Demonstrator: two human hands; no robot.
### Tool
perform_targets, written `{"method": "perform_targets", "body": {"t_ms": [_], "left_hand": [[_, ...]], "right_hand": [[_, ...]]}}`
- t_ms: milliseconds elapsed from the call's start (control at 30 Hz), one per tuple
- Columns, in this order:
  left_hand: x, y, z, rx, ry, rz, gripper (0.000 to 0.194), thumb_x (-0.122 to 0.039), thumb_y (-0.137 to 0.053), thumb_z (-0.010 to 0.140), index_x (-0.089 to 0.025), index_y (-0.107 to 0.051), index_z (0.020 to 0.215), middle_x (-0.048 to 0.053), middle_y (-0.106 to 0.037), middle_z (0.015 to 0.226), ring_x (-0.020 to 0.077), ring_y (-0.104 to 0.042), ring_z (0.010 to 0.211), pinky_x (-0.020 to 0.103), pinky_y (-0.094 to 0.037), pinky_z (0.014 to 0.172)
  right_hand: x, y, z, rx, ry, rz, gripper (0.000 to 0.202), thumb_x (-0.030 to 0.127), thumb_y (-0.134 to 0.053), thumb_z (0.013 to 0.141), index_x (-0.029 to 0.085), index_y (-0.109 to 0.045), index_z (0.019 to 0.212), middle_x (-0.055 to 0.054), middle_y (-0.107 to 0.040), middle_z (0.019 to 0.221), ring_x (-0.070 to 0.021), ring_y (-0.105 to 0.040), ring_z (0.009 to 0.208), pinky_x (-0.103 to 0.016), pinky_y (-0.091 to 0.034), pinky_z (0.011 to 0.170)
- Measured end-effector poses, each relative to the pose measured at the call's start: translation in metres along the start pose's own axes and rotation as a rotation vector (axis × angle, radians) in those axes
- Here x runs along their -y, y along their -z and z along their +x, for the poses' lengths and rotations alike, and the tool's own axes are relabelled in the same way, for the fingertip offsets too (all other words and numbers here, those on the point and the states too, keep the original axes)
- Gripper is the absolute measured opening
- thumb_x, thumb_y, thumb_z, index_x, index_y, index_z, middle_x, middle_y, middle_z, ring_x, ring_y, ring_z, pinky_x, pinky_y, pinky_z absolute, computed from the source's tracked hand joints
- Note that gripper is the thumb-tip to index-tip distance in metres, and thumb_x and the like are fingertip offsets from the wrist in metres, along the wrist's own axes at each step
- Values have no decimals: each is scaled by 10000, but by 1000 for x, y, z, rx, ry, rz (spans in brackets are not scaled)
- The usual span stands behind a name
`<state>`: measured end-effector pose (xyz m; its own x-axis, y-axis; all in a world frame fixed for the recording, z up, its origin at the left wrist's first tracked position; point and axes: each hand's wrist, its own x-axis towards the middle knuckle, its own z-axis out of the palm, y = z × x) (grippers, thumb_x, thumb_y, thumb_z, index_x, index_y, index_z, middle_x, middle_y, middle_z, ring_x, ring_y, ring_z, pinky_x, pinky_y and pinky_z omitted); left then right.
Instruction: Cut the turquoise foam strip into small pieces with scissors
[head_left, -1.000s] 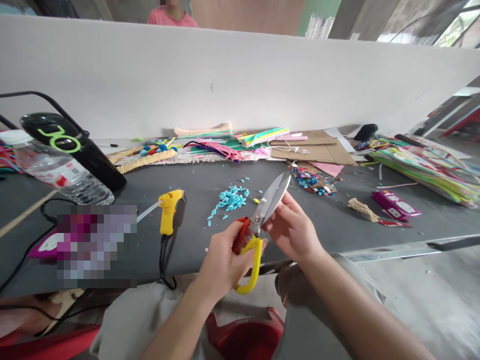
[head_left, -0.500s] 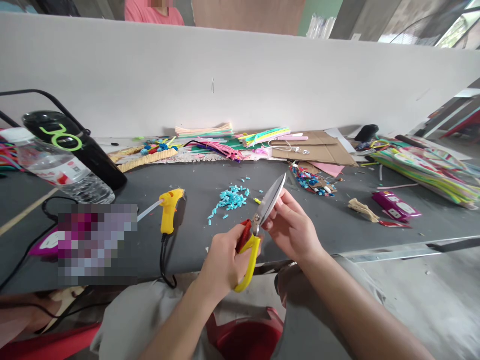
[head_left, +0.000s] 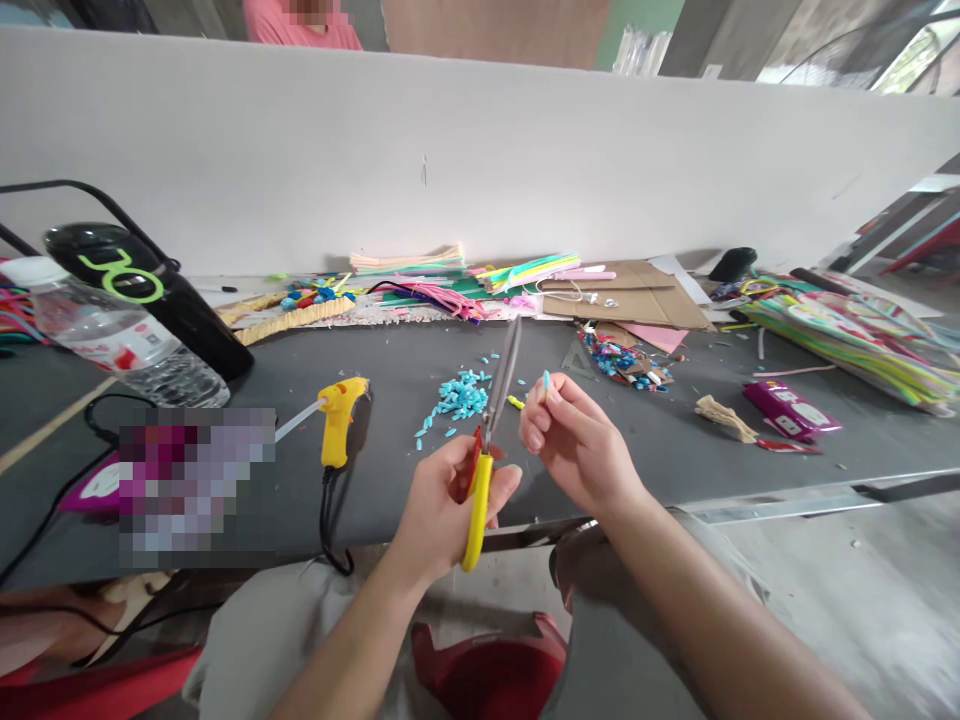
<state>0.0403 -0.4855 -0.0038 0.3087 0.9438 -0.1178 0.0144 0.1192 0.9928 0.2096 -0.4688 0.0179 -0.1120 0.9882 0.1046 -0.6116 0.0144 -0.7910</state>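
My left hand (head_left: pixel 442 505) is closed around the handles of a pair of scissors (head_left: pixel 480 510), one handle yellow and the other red. The scissor blades are together and point up and away from me. To the right, my right hand (head_left: pixel 581 435) pinches a small light-blue piece (head_left: pixel 546 381) between thumb and fingertips, apart from the blades. Beyond the scissors, a loose heap of similar small blue pieces (head_left: pixel 461 396) lies on the grey table (head_left: pixel 382 490). A small yellow piece (head_left: pixel 516 402) lies between the heap and my right hand.
A yellow glue gun (head_left: pixel 339 420) lies left of the heap, its cord over the table edge. Farther left are a water bottle (head_left: pixel 112 330) and a black bottle (head_left: pixel 172 310). Bundles of coloured pipe cleaners (head_left: pixel 847 340) and a purple packet (head_left: pixel 791 410) lie right. A person (head_left: pixel 300 25) is behind the partition (head_left: pixel 300 150).
The scissors have swung left and more upright, away from my right hand. The blue piece in my right fingertips now shows clear of the blades.
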Motion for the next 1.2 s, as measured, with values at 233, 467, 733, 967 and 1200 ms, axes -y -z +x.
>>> {"method": "perform_targets", "body": {"t_ms": [233,467,733,967,1200], "left_hand": [[-7,11,5,-40,-108,28,437,-489,-732,793,-177,-574,1055,1,-624,795,103,-578,585,235,-502,581],[-5,18,12,-198,-70,32,318,-386,-728,786,-161,-603,972,-13,-628,732,109,-566,566,232,-481,544],[0,13,11,-158,-171,-183,347,-309,-773,799,-188,-595,1071,23,-718,929,132,-674,754,273,-574,737],[-11,11,8,-258,-179,-193,418,-366,-798,739,-174,-586,1044,47,-735,918,107,-609,561,258,-504,565],[-12,7,7,-293,-164,-103,444,-365,-831,712,-174,-596,1036,34,-723,872,124,-634,629,256,-534,615]], "right_hand": [[15,12,2,85,-26,-407,226,365,-610,978,198,-574,830,19,-532,713,-127,-511,661,-264,-414,661],[31,32,5,107,32,-819,238,409,-662,938,180,-642,873,-9,-621,749,-146,-577,721,-272,-458,695],[10,14,-3,308,-91,-818,241,408,-627,963,172,-651,919,-9,-628,772,-131,-558,714,-260,-465,683],[5,12,-2,324,-92,-850,218,375,-605,973,175,-639,894,-3,-620,755,-128,-535,690,-261,-448,664],[1,11,-3,347,-125,-841,209,367,-587,978,181,-649,904,-2,-614,761,-134,-538,696,-275,-454,674]]}}
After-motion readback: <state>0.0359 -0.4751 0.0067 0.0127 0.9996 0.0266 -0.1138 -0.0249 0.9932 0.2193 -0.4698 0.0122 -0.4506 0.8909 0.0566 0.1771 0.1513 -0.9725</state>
